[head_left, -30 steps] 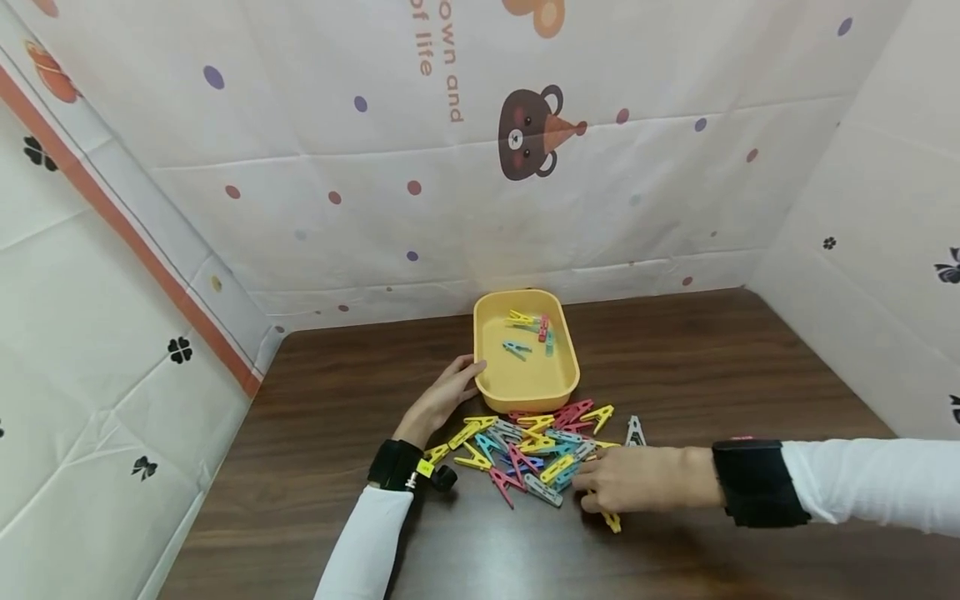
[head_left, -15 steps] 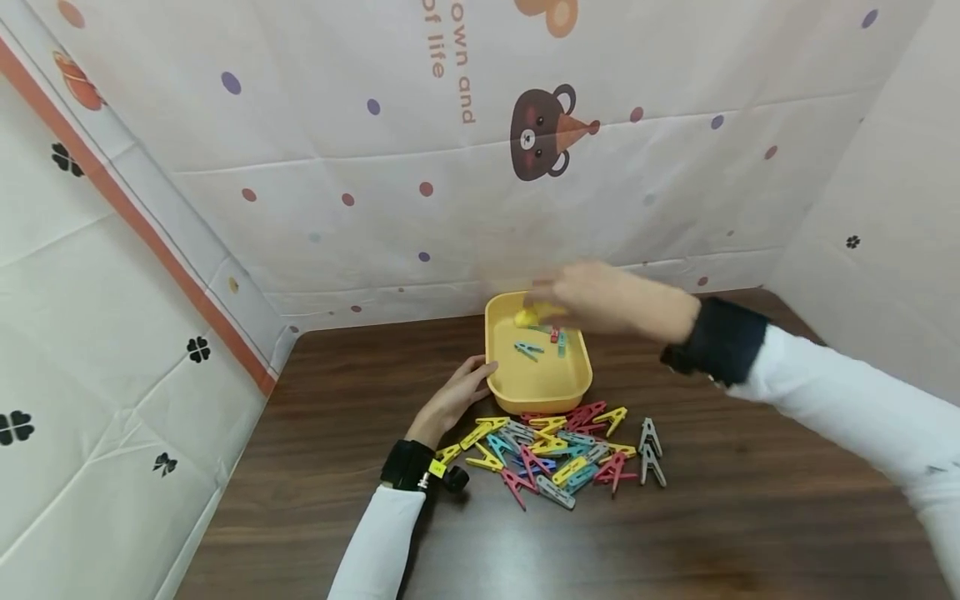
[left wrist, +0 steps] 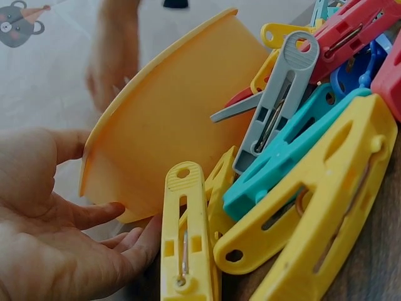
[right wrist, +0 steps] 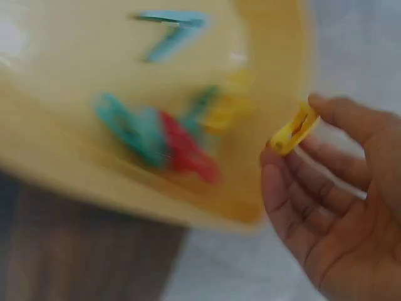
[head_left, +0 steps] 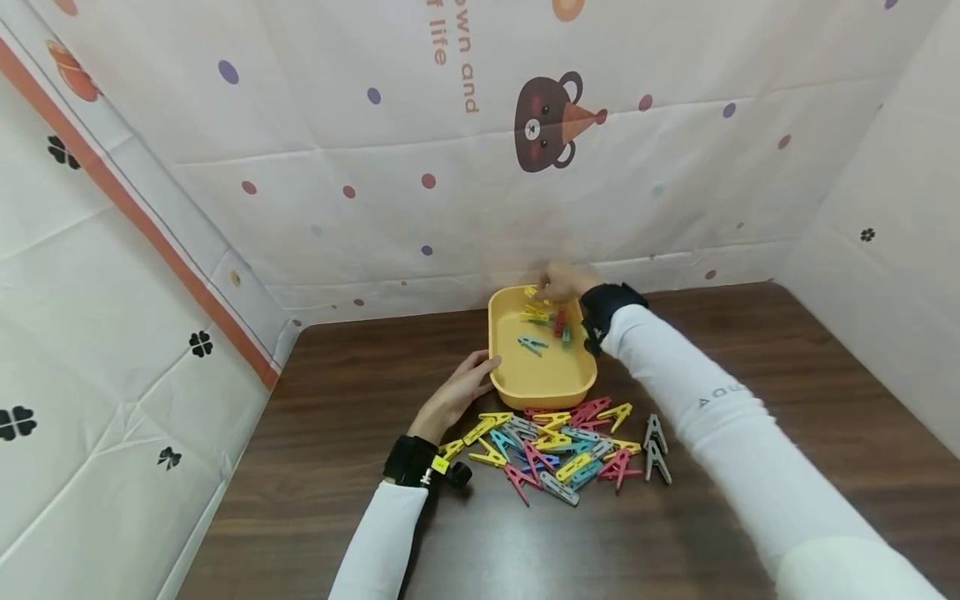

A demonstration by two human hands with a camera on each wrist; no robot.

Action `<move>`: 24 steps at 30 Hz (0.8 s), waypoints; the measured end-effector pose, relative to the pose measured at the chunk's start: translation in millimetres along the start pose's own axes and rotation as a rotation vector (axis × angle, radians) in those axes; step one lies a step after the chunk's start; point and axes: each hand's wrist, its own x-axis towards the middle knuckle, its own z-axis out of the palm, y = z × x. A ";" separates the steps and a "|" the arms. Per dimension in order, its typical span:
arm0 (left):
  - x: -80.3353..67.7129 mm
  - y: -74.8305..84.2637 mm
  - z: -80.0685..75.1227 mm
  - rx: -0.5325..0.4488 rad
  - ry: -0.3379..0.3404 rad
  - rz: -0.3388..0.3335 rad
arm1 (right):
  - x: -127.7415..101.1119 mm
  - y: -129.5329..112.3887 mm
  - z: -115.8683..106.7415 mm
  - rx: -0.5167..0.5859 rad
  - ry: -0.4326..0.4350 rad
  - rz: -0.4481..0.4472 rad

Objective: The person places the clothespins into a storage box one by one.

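On the tabletop (head_left: 360,392), the left hand (head_left: 456,398) grips the tray (head_left: 543,375) at left, seemingly steadying it, while the right hand (right wrist: 344,194) pinches a yellow peg (right wrist: 286,137) between fingers near the tray's upper-right corner, pegs (head_left: 573,467) heaped below.

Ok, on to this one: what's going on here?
A person's right hand pinches a yellow clothespin at the far end of a yellow tray, while the left hand holds the tray's side. A few more clothespins, including a red one, lie inside the tray. A larger, mixed-colour pile of clothespins lies on the wooden table by its near end.
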 end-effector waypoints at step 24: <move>-4.4 2.3 -1.5 -0.002 -0.027 0.016 | 16.7 -3.4 54.7 -0.122 0.082 0.184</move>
